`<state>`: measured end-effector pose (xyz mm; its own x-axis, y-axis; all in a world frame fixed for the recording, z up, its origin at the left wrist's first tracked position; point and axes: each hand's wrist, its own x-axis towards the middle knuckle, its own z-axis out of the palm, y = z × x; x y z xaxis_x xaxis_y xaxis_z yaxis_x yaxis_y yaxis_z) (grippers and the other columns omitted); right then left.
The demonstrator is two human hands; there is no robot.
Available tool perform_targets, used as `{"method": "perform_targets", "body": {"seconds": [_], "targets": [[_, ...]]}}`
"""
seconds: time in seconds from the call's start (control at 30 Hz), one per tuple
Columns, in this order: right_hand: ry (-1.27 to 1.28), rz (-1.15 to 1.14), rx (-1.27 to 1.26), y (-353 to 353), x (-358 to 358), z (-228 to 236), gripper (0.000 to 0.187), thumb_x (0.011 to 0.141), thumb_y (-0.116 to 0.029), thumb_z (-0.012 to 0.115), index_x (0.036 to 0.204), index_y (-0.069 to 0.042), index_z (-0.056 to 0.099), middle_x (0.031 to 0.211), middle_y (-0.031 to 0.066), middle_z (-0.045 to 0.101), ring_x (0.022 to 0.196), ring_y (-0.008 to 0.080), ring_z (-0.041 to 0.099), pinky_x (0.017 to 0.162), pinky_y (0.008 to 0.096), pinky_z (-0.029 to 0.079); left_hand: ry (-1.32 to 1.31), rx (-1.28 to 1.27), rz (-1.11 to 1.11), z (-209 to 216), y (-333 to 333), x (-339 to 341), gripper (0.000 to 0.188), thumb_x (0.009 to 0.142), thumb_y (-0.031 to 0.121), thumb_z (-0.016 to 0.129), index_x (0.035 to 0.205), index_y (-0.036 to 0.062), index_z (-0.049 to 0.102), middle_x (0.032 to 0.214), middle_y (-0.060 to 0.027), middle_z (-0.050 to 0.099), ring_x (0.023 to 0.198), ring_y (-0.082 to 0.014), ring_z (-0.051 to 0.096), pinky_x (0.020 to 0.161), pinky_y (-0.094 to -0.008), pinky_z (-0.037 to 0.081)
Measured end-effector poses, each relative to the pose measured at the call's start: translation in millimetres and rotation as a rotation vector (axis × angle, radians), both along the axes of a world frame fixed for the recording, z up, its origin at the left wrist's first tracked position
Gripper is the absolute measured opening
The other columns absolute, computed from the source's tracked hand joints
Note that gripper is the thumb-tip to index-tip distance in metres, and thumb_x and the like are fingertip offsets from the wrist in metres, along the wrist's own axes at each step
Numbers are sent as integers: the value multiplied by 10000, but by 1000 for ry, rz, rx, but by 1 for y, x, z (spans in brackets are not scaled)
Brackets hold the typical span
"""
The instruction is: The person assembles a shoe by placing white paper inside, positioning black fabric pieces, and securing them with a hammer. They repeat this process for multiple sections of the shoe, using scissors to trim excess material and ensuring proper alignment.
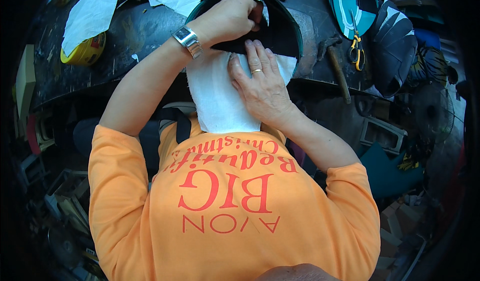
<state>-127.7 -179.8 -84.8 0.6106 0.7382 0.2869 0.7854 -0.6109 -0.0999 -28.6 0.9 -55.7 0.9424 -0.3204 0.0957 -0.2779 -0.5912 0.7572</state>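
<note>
My left hand [232, 18] reaches over a dark, rounded piece with a teal edge [298, 36]. Its fingers are curled closed and point down at the dark inner side; what they grip is hidden. A narrow white scrap [261, 5] shows right beside those knuckles. My right hand [262, 83] lies flat, fingers stretched, on a white cloth sheet [217, 96]. That sheet overlaps the near part of the dark piece and hangs over the table edge toward my shirt. A metal watch is on my left wrist and a ring on my right hand.
On the dark table [135, 33] are a yellow tub [85, 50] partly under white cloth [92, 13], a hammer [337, 66], yellow-handled scissors [356, 51] on a teal piece [352, 11], and a black padded item [392, 46]. A fan [432, 111] stands at right.
</note>
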Motion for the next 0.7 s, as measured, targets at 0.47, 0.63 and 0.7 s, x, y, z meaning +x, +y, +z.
{"method": "perform_targets", "body": {"seconds": [0.47, 0.63, 0.7], "targets": [[38, -14, 63, -3, 2, 13, 412, 893, -156, 671, 1282, -48, 588, 1365, 275, 543, 1349, 409, 483, 1158, 624, 263, -511, -147, 78, -6, -21, -22, 287, 952, 80, 629, 1236, 39, 630, 1119, -188, 673, 1036, -341, 674, 905, -403, 551], [25, 133, 287, -41, 21, 67, 297, 779, 77, 685, 1051, -39, 703, 1099, 121, 695, 1135, 335, 649, 1101, 526, 390, -256, -208, 29, -11, -19, -87, 374, 959, 81, 636, 1319, 21, 552, 1231, -184, 606, 1154, -319, 624, 972, -384, 513], [-37, 62, 162, -59, 36, 84, 345, 798, 73, 661, 1091, -97, 729, 1234, 101, 669, 1280, 295, 554, 1120, 519, 372, -280, 24, -9, -20, -25, -108, 456, 977, 184, 626, 1380, 1, 516, 1359, -216, 548, 1301, -336, 528, 1093, -423, 418]]}}
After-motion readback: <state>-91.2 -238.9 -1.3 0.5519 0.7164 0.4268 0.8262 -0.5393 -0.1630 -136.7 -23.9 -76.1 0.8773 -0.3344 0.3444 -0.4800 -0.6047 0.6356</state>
